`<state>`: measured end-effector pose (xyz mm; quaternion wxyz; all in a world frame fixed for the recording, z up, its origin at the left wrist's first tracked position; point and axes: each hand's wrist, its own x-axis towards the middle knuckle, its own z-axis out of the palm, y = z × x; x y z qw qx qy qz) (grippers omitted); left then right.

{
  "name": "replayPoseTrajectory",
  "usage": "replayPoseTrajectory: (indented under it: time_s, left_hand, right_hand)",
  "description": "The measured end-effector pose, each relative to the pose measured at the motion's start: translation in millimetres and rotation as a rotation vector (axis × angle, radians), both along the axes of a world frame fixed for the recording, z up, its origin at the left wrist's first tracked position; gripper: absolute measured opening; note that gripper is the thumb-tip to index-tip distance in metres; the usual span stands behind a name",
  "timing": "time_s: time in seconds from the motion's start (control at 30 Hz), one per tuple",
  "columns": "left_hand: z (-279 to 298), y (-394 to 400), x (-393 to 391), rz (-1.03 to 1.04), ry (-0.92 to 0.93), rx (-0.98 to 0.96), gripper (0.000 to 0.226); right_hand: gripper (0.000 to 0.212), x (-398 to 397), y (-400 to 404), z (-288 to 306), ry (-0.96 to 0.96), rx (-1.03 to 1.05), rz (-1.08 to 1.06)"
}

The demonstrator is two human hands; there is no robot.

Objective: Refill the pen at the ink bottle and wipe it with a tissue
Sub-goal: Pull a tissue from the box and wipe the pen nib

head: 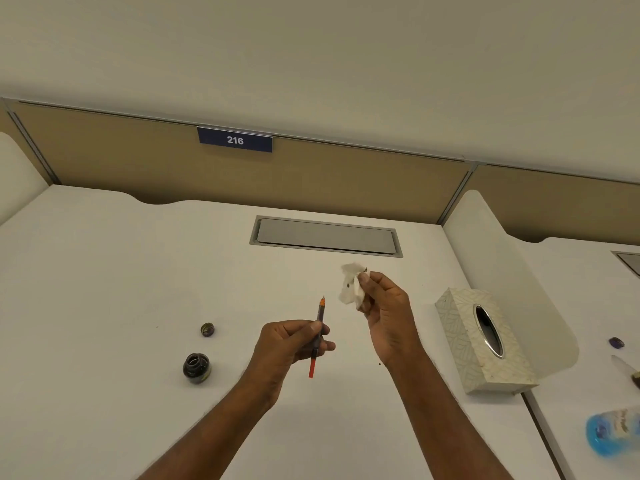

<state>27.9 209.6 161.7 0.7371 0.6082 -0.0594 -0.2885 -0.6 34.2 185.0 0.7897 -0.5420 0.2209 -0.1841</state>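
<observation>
Left hand (287,344): pinches pen (317,336), tip up, above table (104,271).
Right hand (388,313): clutches crumpled tissue (351,287), apart from pen.
Bottle (196,368): open, left on table; cap (207,329) nearby.

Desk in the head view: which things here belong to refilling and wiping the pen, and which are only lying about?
Belong to the job:
pen in the left hand
tissue in the right hand
open ink bottle
bottle cap
tissue box

Just lying about:
blue bottle on the next desk
small purple cap there
number sign
grey desk hatch
</observation>
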Motion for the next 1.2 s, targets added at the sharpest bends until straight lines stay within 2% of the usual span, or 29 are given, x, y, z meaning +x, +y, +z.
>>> replayPoseTrajectory:
  time_s: [0.13, 0.27, 0.37, 0.5, 0.67, 0.8, 0.9, 1.0, 1.2]
  left_hand:
    - [-1.2, -1.3, 0.3, 0.1, -0.082, 0.069, 0.016]
    - [-1.1, -4.8, 0.4, 0.146, -0.14, 0.093, 0.009]
    - [-1.5, -6.4, 0.5, 0.141, -0.197, 0.1, 0.014]
    - [-2.5, -6.1, -0.5, 0.136, -0.245, 0.154, 0.011]
    - [-4.1, -7.2, -2.3, 0.137, -0.278, 0.209, 0.007]
    - [-6.0, -8.6, -3.9, 0.148, -0.232, 0.205, 0.008]
    - [-4.9, -8.1, -3.5, 0.173, -0.181, 0.165, 0.004]
    - [-4.2, -7.5, -2.7, 0.179, -0.172, 0.155, 0.005]
    - [-6.2, -10.7, -3.8, 0.164, -0.199, 0.183, 0.004]
  right_hand:
    - [0.017, -13.0, 12.6, -2.2, -0.108, -0.164, 0.054]
    - [0.011, -17.0, 31.6, -18.8, -0.074, -0.448, 0.067]
    - [0.013, -17.2, 35.9, -31.4, -0.019, -0.677, -0.001]
    - [0.017, -18.7, 42.3, -31.3, -0.071, -0.89, -0.125]
    - [0.014, -9.9, 43.8, -32.1, -0.023, -1.013, -0.264]
    - [0.014, -3.0, 41.4, -31.3, 0.01, -0.918, -0.283]
    - [0.007, -2.5, 36.9, -27.3, 0.049, -0.562, -0.293]
    - [0.011, -4.0, 33.0, -28.5, 0.156, -0.243, -0.319]
    - [0.019, -14.1, 53.4, -24.9, 0.242, -0.176, -0.133]
